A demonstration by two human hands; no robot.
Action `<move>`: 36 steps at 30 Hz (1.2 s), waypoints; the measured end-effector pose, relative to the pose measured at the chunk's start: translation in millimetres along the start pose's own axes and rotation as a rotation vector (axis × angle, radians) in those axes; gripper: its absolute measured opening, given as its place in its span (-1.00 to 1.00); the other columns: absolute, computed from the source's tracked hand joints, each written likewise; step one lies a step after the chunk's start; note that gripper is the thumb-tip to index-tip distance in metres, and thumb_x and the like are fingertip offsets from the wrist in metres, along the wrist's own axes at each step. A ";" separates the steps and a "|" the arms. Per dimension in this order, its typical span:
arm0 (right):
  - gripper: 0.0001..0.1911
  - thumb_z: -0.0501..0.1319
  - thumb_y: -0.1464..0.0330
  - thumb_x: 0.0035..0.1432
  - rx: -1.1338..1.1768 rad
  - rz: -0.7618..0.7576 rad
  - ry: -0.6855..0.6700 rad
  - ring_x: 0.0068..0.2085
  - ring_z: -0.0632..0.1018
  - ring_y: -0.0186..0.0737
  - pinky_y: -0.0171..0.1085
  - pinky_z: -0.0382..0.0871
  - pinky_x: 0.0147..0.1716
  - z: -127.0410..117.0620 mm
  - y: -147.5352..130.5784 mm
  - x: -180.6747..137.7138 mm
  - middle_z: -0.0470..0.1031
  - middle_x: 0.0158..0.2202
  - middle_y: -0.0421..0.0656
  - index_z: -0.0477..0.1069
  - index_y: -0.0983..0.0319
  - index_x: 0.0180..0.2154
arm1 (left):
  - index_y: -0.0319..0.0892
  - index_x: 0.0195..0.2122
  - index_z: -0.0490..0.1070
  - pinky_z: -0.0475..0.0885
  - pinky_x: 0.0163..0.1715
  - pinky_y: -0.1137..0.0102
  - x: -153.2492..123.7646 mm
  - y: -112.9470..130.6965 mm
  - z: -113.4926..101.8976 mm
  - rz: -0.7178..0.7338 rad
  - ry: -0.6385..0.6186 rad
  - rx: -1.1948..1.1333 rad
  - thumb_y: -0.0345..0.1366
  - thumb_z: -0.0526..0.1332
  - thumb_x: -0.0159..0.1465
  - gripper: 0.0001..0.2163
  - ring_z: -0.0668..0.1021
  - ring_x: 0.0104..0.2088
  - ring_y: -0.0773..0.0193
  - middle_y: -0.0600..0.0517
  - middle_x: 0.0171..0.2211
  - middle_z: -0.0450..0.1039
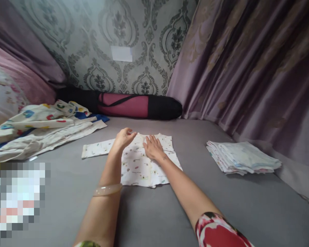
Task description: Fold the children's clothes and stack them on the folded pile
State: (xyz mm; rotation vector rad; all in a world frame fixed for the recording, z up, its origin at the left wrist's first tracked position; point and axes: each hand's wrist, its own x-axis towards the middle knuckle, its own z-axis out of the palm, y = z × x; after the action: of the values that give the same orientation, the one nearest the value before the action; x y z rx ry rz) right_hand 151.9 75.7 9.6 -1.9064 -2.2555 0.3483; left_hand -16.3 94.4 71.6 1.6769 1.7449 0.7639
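A small white long-sleeved shirt [135,168] with a scattered small print lies spread on the grey bed sheet. Its left-side sleeve [95,148] stretches out flat, while no sleeve shows out to the right. My right hand [153,147] rests flat on the upper chest of the shirt, fingers spread. Over the shoulder on the left side is my left hand [125,138], loosely curved, with a gap between thumb and fingers and no cloth visibly gripped. A pale bangle [107,190] circles my left forearm.
A folded stack of light cloths [243,157] sits on the right. Rumpled printed clothes [48,125] lie at the far left. Against the patterned wall rests a long black and maroon bag [128,105]. Purple curtains [237,61] hang at the right. The lower left corner is pixelated.
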 end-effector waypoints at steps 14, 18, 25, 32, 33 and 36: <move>-0.28 -0.22 0.14 0.34 -0.010 -0.017 -0.029 0.38 -0.17 -0.08 -0.12 -0.37 0.30 4.5 -36.8 9.0 -0.19 0.39 0.07 -0.15 0.53 0.33 | -0.31 -0.05 0.43 0.37 -0.49 0.46 0.9 -9.3 -10.4 -0.023 0.018 -0.086 -0.12 0.17 0.21 -0.60 0.59 -0.40 0.21 -0.10 -0.39 0.55; -0.24 -0.22 0.10 0.33 -0.006 0.000 -0.009 0.38 -0.17 -0.07 -0.10 -0.39 0.31 14.6 -40.7 10.4 -0.20 0.39 0.08 -0.16 0.53 0.33 | -0.31 -0.07 0.44 0.37 -0.51 0.46 0.5 -10.5 -9.4 -0.046 0.008 -0.104 -0.12 0.19 0.18 -0.60 0.59 -0.44 0.21 -0.08 -0.43 0.54; -0.26 -0.27 0.09 0.34 0.079 -0.019 -0.070 0.38 -0.15 -0.09 -0.09 -0.33 0.31 4.0 -32.2 14.9 -0.17 0.39 0.06 -0.13 0.49 0.34 | -0.30 -0.08 0.43 0.40 -0.51 0.43 9.3 -22.1 -4.1 -0.014 -0.012 -0.125 -0.08 0.20 0.15 -0.58 0.61 -0.40 0.16 -0.09 -0.44 0.54; -0.29 -0.21 0.14 0.35 0.025 -0.072 0.018 0.38 -0.14 -0.10 -0.12 -0.38 0.31 4.5 -21.8 3.7 -0.13 0.38 0.07 -0.10 0.51 0.33 | -0.30 -0.10 0.43 0.42 -0.49 0.43 10.3 -23.0 -5.5 -0.019 -0.013 -0.131 -0.10 0.20 0.15 -0.60 0.61 -0.39 0.17 -0.13 -0.36 0.56; -0.29 -0.20 0.14 0.34 0.020 -0.066 0.022 0.38 -0.14 -0.09 -0.13 -0.36 0.31 8.2 -22.3 2.4 -0.12 0.38 0.07 -0.10 0.51 0.32 | -0.30 -0.09 0.43 0.42 -0.49 0.43 10.3 -23.1 -5.3 -0.021 -0.019 -0.125 -0.10 0.20 0.16 -0.60 0.61 -0.39 0.17 -0.13 -0.36 0.56; -0.30 -0.20 0.15 0.34 0.022 -0.052 0.033 0.38 -0.15 -0.11 -0.14 -0.36 0.31 13.1 -24.0 2.4 -0.14 0.39 0.05 -0.11 0.50 0.33 | -0.30 -0.09 0.42 0.43 -0.49 0.43 10.0 -23.1 -4.6 -0.019 -0.021 -0.115 -0.10 0.19 0.16 -0.60 0.61 -0.39 0.18 -0.13 -0.36 0.56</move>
State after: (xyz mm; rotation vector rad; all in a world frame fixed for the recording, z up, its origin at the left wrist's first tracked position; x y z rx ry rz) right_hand 125.1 73.4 3.8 -1.8259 -2.2659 0.3309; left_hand -35.2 103.4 57.0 1.5836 1.6682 0.8193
